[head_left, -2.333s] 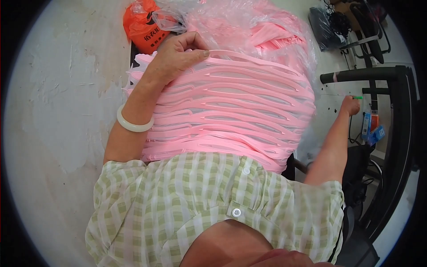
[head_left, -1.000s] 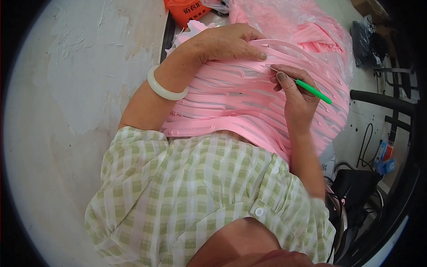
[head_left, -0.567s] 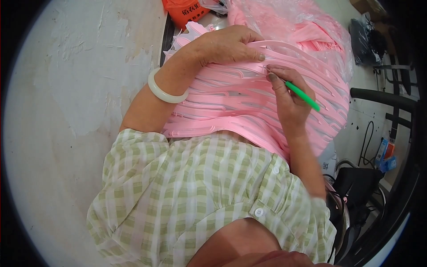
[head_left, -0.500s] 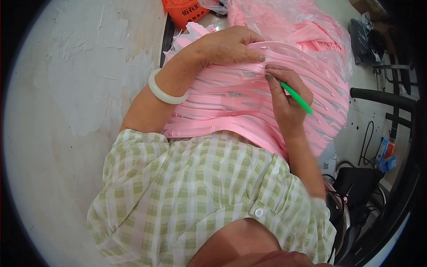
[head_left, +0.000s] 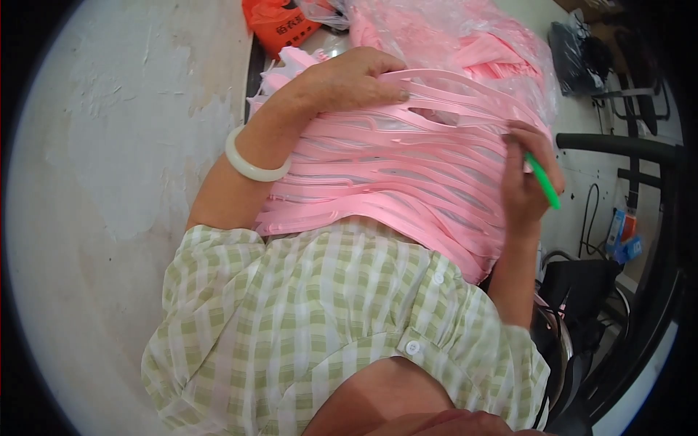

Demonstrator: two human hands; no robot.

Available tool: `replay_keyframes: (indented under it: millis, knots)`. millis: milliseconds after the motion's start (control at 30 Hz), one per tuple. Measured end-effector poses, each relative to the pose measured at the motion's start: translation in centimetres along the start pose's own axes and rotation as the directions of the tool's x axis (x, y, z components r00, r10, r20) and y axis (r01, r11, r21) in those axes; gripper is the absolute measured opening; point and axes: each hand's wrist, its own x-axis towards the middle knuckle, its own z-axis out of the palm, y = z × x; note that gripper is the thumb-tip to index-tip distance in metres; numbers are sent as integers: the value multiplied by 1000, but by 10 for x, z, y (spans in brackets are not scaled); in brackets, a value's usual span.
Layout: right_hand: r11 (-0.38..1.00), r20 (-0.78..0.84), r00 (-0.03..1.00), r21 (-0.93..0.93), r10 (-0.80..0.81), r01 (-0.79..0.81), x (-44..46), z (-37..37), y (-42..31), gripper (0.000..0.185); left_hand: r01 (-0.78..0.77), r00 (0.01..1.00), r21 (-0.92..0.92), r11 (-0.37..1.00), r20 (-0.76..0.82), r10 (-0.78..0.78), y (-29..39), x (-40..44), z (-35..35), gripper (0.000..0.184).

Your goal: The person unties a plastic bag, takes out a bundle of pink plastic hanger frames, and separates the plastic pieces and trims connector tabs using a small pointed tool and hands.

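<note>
Pink fabric strips (head_left: 429, 160) with pale film in the gaps lie spread across my lap. My left hand (head_left: 356, 81) is closed on the upper left part of the pink fabric, thumb on top. A small open slot shows in the fabric just right of that thumb. My right hand (head_left: 531, 171) is at the right side of the fabric, its fingers closed round a tool with a green handle (head_left: 542, 180). The tool's tip is hidden by the fingers.
Beyond the fabric lies a clear plastic bag (head_left: 429, 29) with more pink material. An orange bag (head_left: 280, 25) stands at the upper left. On the right are a black metal frame (head_left: 618, 145), a black bag (head_left: 578, 287), cables and small blue boxes. A pale worn surface (head_left: 131, 145) fills the left.
My right hand has moved right with the green-handled tool, away from my left thumb. An open slot now shows beside that thumb. The camera view has shifted slightly.
</note>
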Motion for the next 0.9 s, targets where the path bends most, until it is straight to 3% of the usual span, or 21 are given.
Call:
replay_keyframes:
  millis: [100,200,267,300,367,500,567,600,667,733,800,833,867,900]
  knots:
    - [983,-100,993,-166,63,-79,2,-47,35,6,-24,1000,-32,999,4,24,-2,2,1,34]
    - [939,-227,963,-277,144,-206,-8,-89,80,5,76,997,-89,993,6,-76,0,1,2,31]
    - [820,-403,887,-414,224,-396,-16,-113,111,8,70,997,-68,995,19,-69,0,2,0,31]
    - [814,-409,884,-419,226,-402,-18,-123,124,8,76,997,-44,996,25,-75,1,2,0,31]
    - [631,-526,806,-536,270,-561,-21,-140,151,14,77,997,-62,995,19,-76,9,0,1,31]
    - [520,-552,796,-617,249,-590,-45,-158,232,18,48,999,-94,994,-3,-48,9,-2,3,30]
    - [193,-531,805,-788,266,-584,-60,-167,270,20,94,996,-115,989,1,-94,12,-3,1,30]
    - [199,-528,806,-788,267,-582,-69,-177,288,20,140,990,-135,981,6,-140,14,-4,0,30]
    - [-35,-564,711,-793,421,-608,-84,-190,313,24,150,989,-67,986,21,-149,9,-2,-2,34]
    - [20,-537,698,-786,474,-618,-81,-183,308,26,165,985,9,986,42,-165,11,0,-3,37]
    - [96,-490,691,-776,531,-624,-67,-165,287,29,99,980,250,963,142,-137,24,3,-2,46]
    - [321,-433,718,-683,545,-656,-61,-159,266,30,125,979,252,960,124,-160,21,3,3,46]
    - [523,-375,747,-543,550,-657,-52,-150,243,31,45,975,386,921,186,-125,18,4,3,46]
    - [657,-390,711,-286,585,-697,-41,-136,218,27,-44,962,506,861,253,-99,15,4,3,46]
